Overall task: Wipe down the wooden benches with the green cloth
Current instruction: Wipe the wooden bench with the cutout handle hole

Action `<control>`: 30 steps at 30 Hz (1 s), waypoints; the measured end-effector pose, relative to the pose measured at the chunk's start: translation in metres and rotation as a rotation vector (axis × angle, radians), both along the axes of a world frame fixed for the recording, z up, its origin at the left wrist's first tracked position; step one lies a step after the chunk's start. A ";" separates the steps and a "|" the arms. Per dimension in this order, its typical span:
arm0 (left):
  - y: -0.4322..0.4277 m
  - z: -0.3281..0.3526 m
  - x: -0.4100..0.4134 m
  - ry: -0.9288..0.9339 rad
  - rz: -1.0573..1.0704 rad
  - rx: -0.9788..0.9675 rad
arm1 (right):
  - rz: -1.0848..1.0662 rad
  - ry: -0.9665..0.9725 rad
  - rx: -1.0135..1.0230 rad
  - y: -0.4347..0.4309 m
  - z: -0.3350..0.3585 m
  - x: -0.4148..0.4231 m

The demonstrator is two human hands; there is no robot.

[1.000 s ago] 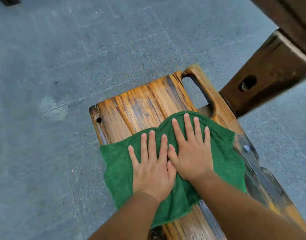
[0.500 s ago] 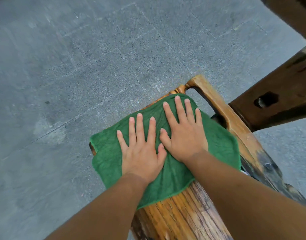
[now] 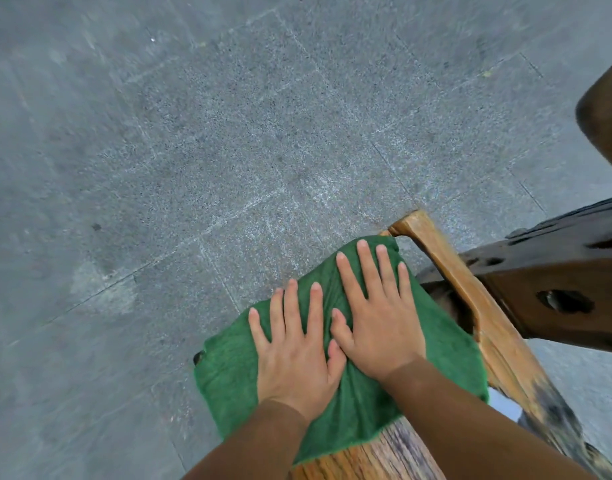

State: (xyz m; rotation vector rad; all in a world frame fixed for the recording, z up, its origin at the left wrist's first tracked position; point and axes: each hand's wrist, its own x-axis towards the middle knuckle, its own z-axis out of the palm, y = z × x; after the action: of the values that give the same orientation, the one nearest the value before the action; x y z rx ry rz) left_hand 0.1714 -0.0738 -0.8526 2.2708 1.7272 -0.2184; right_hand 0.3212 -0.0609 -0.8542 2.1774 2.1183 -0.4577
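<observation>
Wooden bench point(image 3: 498, 341): orange-brown grained top, seen at its far end; the right edge runs as a raised rail with a slot between rail and top; the rail darkens toward the near end; green cloth point(image 3: 446, 368) lies spread flat directly on the top, covering the far end from the left edge to the slot, its left part overhanging the left edge; bare grain shows only at the cloth's near hem; 2 hands rest flat on the cloth; grey paved floor point(image 3: 193, 168) carries the bench; darker wooden furniture point(image 3: 557, 271) stands just beside the right rail.
</observation>
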 end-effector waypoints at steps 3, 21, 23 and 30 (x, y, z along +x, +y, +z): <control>0.000 0.001 -0.001 -0.041 0.007 -0.005 | 0.007 -0.011 0.012 0.000 -0.002 -0.002; 0.056 0.002 -0.096 -0.256 0.165 -0.487 | -0.188 -0.136 -0.074 0.062 0.007 -0.001; 0.055 0.000 -0.099 -0.305 0.137 -0.473 | -0.273 -0.114 0.023 0.053 0.000 -0.019; 0.025 -0.001 -0.140 -0.469 0.198 -0.294 | -0.165 -0.104 0.091 0.018 0.004 -0.081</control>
State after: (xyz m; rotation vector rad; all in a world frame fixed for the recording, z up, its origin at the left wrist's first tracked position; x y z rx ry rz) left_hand 0.0311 -0.0485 -0.8537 1.7538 1.5374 0.0923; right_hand 0.2398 -0.0427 -0.8499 2.3809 1.9523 -0.2562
